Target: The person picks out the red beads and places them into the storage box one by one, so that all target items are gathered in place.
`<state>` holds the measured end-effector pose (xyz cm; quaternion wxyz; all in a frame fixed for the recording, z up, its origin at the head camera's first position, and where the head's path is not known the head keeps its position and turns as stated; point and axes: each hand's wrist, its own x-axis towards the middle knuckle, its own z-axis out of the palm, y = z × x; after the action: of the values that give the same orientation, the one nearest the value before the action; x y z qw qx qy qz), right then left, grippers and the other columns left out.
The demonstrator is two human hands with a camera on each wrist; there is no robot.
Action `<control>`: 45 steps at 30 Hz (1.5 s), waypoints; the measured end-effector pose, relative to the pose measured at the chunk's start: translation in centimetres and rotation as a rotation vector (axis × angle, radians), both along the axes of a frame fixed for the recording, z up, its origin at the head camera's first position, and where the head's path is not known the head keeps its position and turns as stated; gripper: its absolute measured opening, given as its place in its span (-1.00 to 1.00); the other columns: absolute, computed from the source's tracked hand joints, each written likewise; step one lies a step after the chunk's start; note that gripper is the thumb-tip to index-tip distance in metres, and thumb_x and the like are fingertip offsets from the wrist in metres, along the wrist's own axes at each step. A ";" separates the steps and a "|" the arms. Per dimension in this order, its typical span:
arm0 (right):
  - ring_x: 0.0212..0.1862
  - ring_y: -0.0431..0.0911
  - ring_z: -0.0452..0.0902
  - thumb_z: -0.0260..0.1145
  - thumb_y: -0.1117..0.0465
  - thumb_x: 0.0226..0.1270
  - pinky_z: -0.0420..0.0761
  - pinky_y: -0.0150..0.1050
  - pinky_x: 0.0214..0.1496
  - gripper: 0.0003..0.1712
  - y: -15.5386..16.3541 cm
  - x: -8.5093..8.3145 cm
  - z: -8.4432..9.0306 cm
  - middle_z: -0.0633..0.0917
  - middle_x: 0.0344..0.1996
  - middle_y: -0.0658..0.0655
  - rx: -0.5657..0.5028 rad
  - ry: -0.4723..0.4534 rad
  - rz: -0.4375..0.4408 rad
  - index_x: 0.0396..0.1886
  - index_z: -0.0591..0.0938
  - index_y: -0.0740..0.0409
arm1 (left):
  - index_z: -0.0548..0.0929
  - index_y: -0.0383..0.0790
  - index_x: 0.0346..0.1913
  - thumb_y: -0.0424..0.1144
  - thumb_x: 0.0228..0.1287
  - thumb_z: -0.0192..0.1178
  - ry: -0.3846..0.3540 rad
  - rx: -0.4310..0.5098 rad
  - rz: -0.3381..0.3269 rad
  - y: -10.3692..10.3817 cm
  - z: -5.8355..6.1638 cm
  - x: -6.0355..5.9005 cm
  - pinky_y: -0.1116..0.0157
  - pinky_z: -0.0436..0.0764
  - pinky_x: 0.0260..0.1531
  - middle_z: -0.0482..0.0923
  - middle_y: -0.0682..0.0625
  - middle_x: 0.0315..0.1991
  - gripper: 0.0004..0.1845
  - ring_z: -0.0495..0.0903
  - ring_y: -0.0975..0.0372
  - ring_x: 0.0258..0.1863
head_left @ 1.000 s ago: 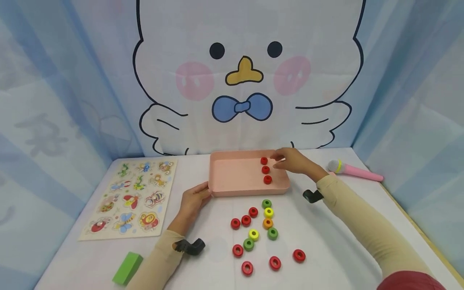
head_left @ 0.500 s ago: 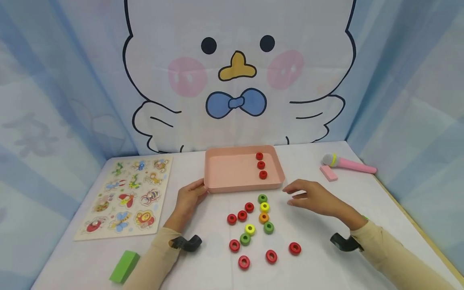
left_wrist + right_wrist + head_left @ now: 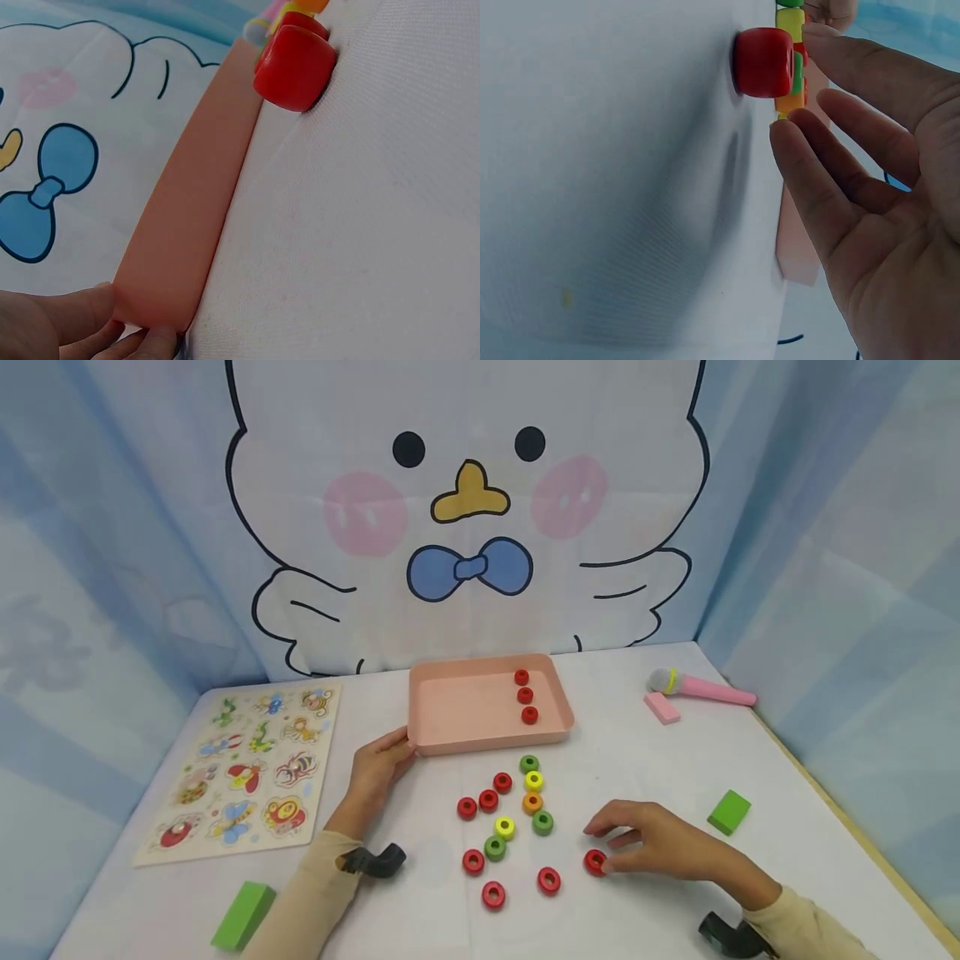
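Observation:
My left hand point(image 3: 377, 774) holds the near-left corner of a shallow pink tray point(image 3: 465, 718); in the left wrist view, thumb and fingers meet around the tray's corner. Three red ring beads point(image 3: 525, 695) stand in a column on the tray's right side. Over the right end of the loose beads is my right hand point(image 3: 663, 843), its thumb and fingers spread above and beside a red ring bead point(image 3: 595, 862). The right wrist view shows that red bead point(image 3: 763, 63) near the fingertips, with a gap between them. Other red beads point(image 3: 549, 881) lie to its left.
Several green, yellow, orange and red beads point(image 3: 533, 802) lie loose before the tray. An insect picture board point(image 3: 247, 768) and a green block point(image 3: 243, 917) are at left. At right are a toy microphone point(image 3: 705, 687), a pink block point(image 3: 662, 707) and another green block point(image 3: 728, 812).
My right hand has moved from the tray's right end down toward the near right, to the rightmost loose red bead. The left hand keeps its hold on the tray. The view has shifted slightly.

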<state>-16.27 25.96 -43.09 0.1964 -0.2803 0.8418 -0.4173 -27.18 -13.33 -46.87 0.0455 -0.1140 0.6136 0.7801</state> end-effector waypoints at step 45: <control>-0.02 -0.04 0.60 0.45 0.31 0.23 0.67 -0.19 0.04 -0.64 -7.2 -13.1 2.8 0.66 -0.11 0.01 0.132 0.280 -0.044 0.04 0.68 0.22 | 0.45 -0.45 0.30 -0.56 0.32 0.16 0.004 0.005 0.019 0.1 -0.2 -0.1 0.35 0.58 0.07 0.43 -0.29 0.29 -0.52 0.48 0.01 0.22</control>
<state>-29.37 18.80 -40.32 0.0861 -0.3038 0.8925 -0.3220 -27.24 -13.24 -47.04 0.0370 -0.1180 0.6106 0.7823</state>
